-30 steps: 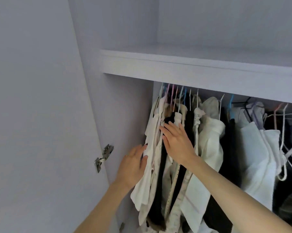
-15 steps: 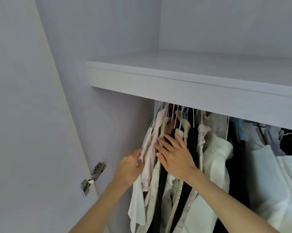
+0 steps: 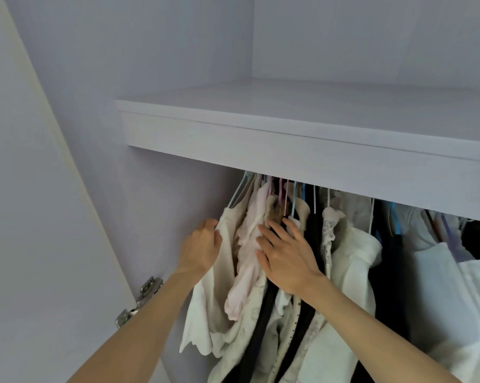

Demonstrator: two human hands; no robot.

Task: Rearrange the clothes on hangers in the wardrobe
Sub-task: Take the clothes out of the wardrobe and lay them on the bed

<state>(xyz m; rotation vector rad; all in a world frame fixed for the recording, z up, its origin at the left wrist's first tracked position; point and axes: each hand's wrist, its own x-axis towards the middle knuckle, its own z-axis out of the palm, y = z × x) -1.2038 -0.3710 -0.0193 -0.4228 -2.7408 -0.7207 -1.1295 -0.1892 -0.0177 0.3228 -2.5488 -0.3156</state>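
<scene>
Several white, cream, pale pink and black clothes hang tightly packed on thin coloured hangers [image 3: 286, 194] under the wardrobe shelf. My left hand [image 3: 201, 248] grips the edge of the leftmost cream garment [image 3: 227, 261] by the wardrobe's side wall. My right hand [image 3: 284, 254] lies with straight, spread fingers against the pale pink garment [image 3: 245, 261] and the dark clothes behind it. The rail is hidden behind the shelf's front.
A white shelf [image 3: 302, 136] juts out above the clothes. The open wardrobe door [image 3: 39, 230] stands at the left with a metal hinge [image 3: 139, 301]. More white and dark clothes [image 3: 432, 258] fill the right side.
Both hands have moved up the clothes toward the hangers. The left hand has closed on the leftmost cream garment. The view has tilted upward, showing more of the shelf.
</scene>
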